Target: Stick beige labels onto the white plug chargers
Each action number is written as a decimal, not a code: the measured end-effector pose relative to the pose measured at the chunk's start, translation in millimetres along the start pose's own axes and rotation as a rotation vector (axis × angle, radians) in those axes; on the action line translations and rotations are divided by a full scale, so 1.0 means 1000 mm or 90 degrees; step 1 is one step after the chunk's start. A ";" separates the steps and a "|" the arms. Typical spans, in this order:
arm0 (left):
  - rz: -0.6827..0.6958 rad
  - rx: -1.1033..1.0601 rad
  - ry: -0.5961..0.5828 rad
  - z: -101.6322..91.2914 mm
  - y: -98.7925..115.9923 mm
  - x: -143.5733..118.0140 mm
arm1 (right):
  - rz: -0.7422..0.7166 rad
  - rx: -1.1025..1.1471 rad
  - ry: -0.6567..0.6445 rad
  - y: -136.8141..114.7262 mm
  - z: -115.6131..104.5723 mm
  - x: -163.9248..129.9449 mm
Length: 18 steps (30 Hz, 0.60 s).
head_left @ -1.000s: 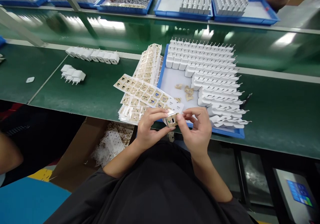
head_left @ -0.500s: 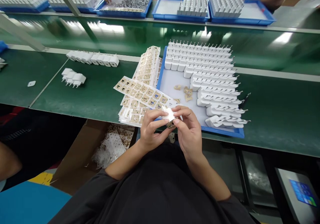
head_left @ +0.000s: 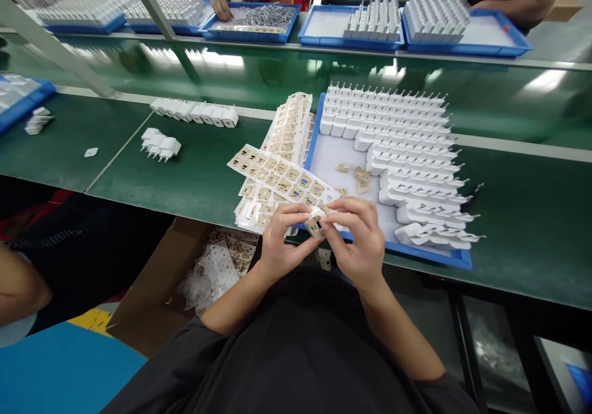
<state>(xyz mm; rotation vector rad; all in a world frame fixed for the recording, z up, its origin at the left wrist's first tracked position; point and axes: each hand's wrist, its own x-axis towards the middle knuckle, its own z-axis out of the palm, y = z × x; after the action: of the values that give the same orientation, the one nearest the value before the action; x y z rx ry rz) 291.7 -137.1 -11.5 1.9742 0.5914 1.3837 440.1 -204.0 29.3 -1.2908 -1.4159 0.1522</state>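
My left hand pinches a white plug-in charger between thumb and fingers, just above the front edge of the bench. The charger's end face, tan with dark cut-outs, is turned up toward me. My right hand grips the same charger from the other side, thumb and fingertips at its face. Behind the hands, a sheet of tan die-cut stickers lies across a stack of similar sheets. To their right, rows of white chargers stand in a blue tray, pins upward.
Small tan scraps lie in the tray. Loose chargers and another row sit on the green bench at left. A cardboard box of waste is below. Co-workers' trays line the far side.
The charger has turned in my hands, so its tan face now shows more fully. My right fingers have shifted along it. The whole scene has slid right and slightly down in view.
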 end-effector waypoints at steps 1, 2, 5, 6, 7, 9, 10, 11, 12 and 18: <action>-0.039 -0.013 0.009 -0.004 -0.002 0.000 | -0.062 -0.025 -0.008 -0.002 0.002 0.000; -0.079 -0.022 0.026 -0.009 -0.005 0.000 | -0.107 -0.014 -0.026 -0.005 0.004 0.000; -0.165 0.014 0.118 -0.035 -0.017 0.001 | -0.087 0.149 -0.152 -0.013 0.024 -0.011; -0.183 0.042 0.151 -0.047 -0.021 0.001 | -0.041 0.198 -0.221 -0.014 0.037 -0.018; -0.198 0.070 0.181 -0.060 -0.025 0.001 | 0.013 0.226 -0.304 -0.012 0.052 -0.027; -0.223 0.116 0.228 -0.085 -0.032 -0.001 | 0.124 0.221 -0.502 -0.004 0.095 -0.049; -0.231 0.136 0.247 -0.097 -0.035 -0.003 | 0.181 0.210 -0.585 0.003 0.120 -0.060; -0.237 0.153 0.264 -0.108 -0.038 -0.005 | 0.253 0.188 -0.640 0.010 0.147 -0.071; -0.241 0.167 0.278 -0.118 -0.043 -0.006 | 0.276 0.173 -0.667 0.018 0.174 -0.081; -0.301 0.257 0.306 -0.168 -0.099 0.016 | 0.318 0.082 -0.754 0.053 0.270 -0.121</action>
<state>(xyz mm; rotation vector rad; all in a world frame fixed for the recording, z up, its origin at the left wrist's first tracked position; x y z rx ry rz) 140.0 -15.7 -33.6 1.6139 1.5528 1.5060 233.7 -123.4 -174.2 -1.4718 -1.9225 1.5159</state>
